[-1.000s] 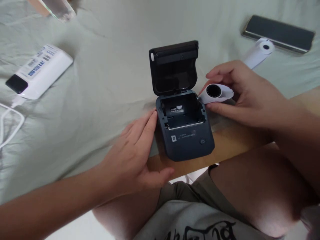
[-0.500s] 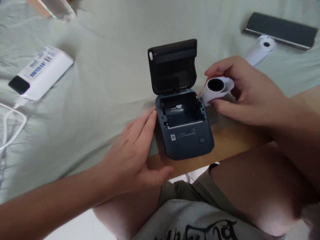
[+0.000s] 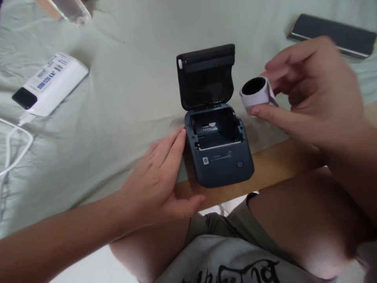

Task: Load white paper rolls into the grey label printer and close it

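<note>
A dark blue label printer (image 3: 222, 167) lies near the cloth's front edge, its black lid (image 3: 206, 86) raised and its paper bay bare apart from a small printed label. My left hand (image 3: 161, 177) rests flat at the printer's left side, fingertips touching it and thumb spread below. To the right of the printer, my right hand (image 3: 315, 86) pinches a small white paper roll (image 3: 257, 98) between thumb and fingers. The roll's dark hollow core faces up, and it is apart from the printer.
A white device (image 3: 59, 88) with a black end and a white cable (image 3: 28, 135) lies at the left. A dark phone-like slab (image 3: 335, 33) is at the upper right. A clear object (image 3: 72, 11) sits at the top left. Wood shows along the front edge.
My right hand has lifted the roll up and away from the printer's right side. It now hides the second white roll near the dark slab. My left hand has stayed in place.
</note>
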`<state>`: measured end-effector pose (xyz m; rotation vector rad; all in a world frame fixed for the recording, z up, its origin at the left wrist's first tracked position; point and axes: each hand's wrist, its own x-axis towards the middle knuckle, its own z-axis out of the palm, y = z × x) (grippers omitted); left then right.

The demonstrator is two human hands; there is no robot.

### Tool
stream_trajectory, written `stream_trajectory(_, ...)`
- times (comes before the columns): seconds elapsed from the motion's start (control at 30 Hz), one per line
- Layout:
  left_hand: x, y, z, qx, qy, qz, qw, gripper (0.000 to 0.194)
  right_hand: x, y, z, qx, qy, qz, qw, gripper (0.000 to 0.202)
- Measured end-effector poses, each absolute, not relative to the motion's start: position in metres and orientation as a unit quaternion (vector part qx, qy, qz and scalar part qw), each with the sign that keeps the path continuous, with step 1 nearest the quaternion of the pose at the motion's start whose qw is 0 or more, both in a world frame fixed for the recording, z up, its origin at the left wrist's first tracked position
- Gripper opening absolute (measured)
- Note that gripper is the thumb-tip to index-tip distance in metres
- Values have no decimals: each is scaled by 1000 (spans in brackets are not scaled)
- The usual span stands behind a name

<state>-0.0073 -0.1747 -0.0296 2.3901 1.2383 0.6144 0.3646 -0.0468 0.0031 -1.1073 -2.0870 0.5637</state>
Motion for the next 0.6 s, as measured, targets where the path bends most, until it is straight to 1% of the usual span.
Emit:
stream_trajectory(0.07, -8, -174, -30, 851, 439, 216, 191, 131, 357, -54, 13, -426, -792, 193, 391, 57)
stream_trajectory(0.13, -10, -174, -30, 852, 439, 212, 192, 133, 349, -64, 24, -427, -789, 186, 399, 48)
stream_trajectory(0.23, -11, -173, -29, 853, 437, 209, 196, 134, 334, -78, 40, -401, -822, 185, 359, 41)
stream_trajectory(0.33, -11, -172, -29, 855, 435, 207, 192, 129, 318, -83, 47, -373, -864, 147, 305, 35)
stream_trajectory(0.4, -10, -172, -31, 856, 432, 216, 185, 127, 310, -78, 45, -370, -871, 142, 290, 35)
stream_trajectory(0.5, -10, -171, -30, 855, 427, 239, 174, 121, 303, -63, 35, -337, -881, 167, 287, 25)
stream_trajectory(0.6, -12, -169, -22, 867, 415, 211, 176, 120, 302, -54, 28, -295, -897, 172, 280, 15)
